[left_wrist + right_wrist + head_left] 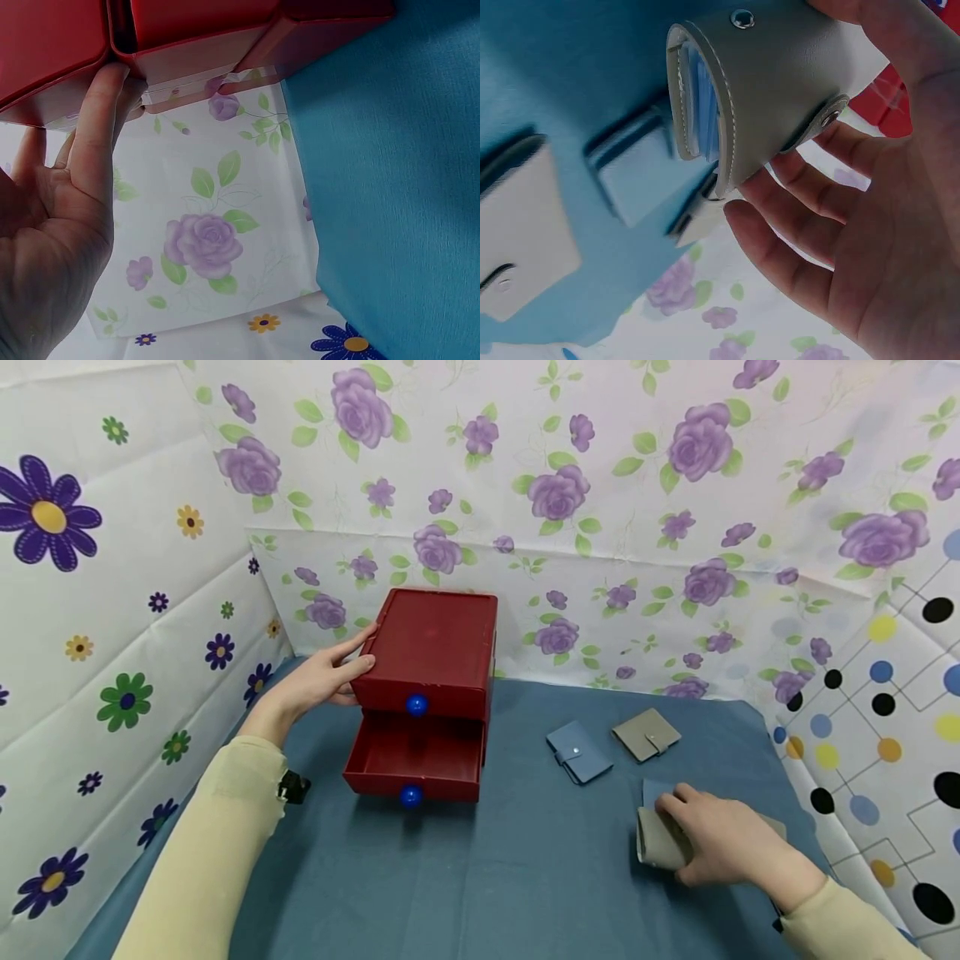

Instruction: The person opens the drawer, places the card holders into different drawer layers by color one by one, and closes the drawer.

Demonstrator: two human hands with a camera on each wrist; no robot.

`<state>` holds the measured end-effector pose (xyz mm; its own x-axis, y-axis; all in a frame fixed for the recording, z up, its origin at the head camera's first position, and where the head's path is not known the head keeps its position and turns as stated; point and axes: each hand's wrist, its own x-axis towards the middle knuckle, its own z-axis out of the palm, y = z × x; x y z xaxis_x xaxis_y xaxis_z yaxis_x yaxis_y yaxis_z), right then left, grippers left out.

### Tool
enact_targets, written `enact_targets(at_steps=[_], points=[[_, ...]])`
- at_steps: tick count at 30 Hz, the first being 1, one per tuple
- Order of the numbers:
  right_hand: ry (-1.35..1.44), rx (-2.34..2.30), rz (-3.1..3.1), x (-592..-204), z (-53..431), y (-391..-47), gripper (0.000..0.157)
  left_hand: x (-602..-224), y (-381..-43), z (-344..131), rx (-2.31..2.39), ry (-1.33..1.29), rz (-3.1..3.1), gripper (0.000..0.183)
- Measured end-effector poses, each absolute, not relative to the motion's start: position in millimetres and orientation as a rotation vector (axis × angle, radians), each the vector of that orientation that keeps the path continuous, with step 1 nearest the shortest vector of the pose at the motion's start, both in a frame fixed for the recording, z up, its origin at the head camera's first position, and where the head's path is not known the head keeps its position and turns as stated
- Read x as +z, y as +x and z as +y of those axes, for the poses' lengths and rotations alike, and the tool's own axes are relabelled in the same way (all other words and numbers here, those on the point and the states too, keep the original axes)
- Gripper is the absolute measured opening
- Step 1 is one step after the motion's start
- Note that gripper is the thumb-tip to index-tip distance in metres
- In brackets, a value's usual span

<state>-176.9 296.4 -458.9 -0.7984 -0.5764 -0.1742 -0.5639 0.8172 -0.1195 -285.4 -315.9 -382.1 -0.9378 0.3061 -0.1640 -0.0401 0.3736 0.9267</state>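
My right hand grips a grey card holder, its thumb and fingers on opposite sides. In the right wrist view this card holder shows clear plastic sleeves inside, a snap stud and a strap. A blue card holder lies just behind that hand, partly covered by it, and another grey one peeks out to its right. My left hand rests against the left side of a red two-drawer box, fingers extended along the wall in the left wrist view. The box's lower drawer is pulled out.
Between the box and my right hand lie a blue card holder and a grey card holder, strapped closed. Blue knobs stick out from the drawers. Flowered sheets hang behind and beside the blue-covered table.
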Motion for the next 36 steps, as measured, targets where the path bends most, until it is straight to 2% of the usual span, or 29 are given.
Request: enact_targets(at_steps=[36], points=[[-0.923,-0.127,2.902,-440.7,243.0,-198.7,0.085,-380.8,-283.4,-314.3,1.584,0.249,2.333,0.072]])
